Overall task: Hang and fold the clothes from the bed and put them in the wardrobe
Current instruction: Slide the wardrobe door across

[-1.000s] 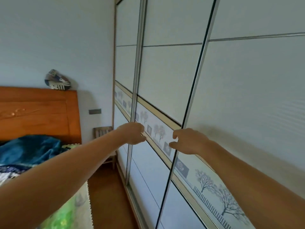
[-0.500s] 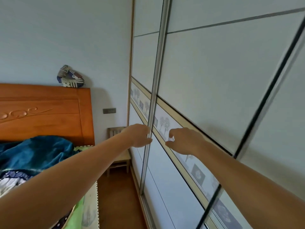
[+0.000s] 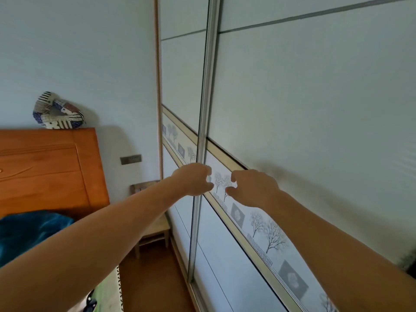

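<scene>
The wardrobe (image 3: 304, 109) covers the whole right side of the bedroom, its pale sliding doors facing a person who reaches out to them with both bare arms. Nearest the camera, at lower left, the corner of the bed (image 3: 110, 289) shows a green and white cover. A heap of deep blue fabric (image 3: 24, 235) lies further up the bed, on the side away from the wardrobe; whether it is clothing or bedding cannot be told.

The left hand (image 3: 193, 180) has its fingers curled round the metal upright (image 3: 206, 97) at the edge of one sliding door and grips it. The right hand (image 3: 253, 188) is just beside it, in front of the neighbouring door. Its fingers are loosely curled, with the thumb apart from them, and they grasp nothing. It cannot be told whether its fingertips touch the door. Between and below the two hands a printed band of bare trees (image 3: 270, 235) runs slantwise across the doors.

Beyond the hands, a small wooden stool (image 3: 155, 230) stands on the brown floor (image 3: 153, 278) between the bed and the wardrobe. Behind it rises the orange wooden headboard (image 3: 45, 167). A grey wall switch (image 3: 130, 159) is on the wall (image 3: 78, 52) between the headboard and the wardrobe frame. A patchwork cushion (image 3: 57, 113) rests on top of the headboard, against the wall.
</scene>
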Motion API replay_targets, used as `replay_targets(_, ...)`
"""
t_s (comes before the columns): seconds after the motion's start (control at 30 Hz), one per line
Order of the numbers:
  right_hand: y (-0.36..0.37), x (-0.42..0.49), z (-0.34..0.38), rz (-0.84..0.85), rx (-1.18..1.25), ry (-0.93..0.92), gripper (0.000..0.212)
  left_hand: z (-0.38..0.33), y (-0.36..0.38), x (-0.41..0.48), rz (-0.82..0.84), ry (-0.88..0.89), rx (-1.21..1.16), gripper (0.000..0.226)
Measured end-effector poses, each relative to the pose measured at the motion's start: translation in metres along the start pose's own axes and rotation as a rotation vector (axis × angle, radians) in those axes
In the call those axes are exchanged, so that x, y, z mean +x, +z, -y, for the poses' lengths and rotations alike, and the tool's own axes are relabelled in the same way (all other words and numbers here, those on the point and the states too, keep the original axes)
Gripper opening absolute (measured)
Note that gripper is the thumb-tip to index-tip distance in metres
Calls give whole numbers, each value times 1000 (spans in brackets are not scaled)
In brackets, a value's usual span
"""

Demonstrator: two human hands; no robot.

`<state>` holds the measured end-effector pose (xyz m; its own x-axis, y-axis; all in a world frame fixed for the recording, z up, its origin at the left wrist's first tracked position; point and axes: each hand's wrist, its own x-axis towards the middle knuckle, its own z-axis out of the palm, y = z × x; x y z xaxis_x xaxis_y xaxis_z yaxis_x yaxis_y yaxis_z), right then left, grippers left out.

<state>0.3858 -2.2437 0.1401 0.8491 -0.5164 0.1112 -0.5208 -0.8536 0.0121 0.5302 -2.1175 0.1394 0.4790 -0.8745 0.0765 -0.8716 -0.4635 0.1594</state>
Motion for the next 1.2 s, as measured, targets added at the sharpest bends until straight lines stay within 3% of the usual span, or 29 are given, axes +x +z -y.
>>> replay_targets(0.4,-1,36,-29,87,2,301,48,6,33,132,102,305,-3,52)
replay_targets(0.67,2,34,-11,-92,-67,581,41,2,34,209,90,686,119,31)
replay_targets(0.83,-4,16,3,-264,-249,727,35,-12,25,209,-97,849,140,30)
replay_targets(0.9,-11,3,3,-425,-327,747,42,-20,19,205,-158,902,128,34)
replay_targets(1.0,-20,-21,-5,-604,-551,801,69,-24,14,203,-172,923,116,35)
replay_targets(1.1,-26,-38,-17,-593,-722,917,100,-18,14,206,-168,917,57,32)
replay_targets(1.2,-26,-40,-25,-551,-704,941,115,-12,16,207,-169,923,12,30)
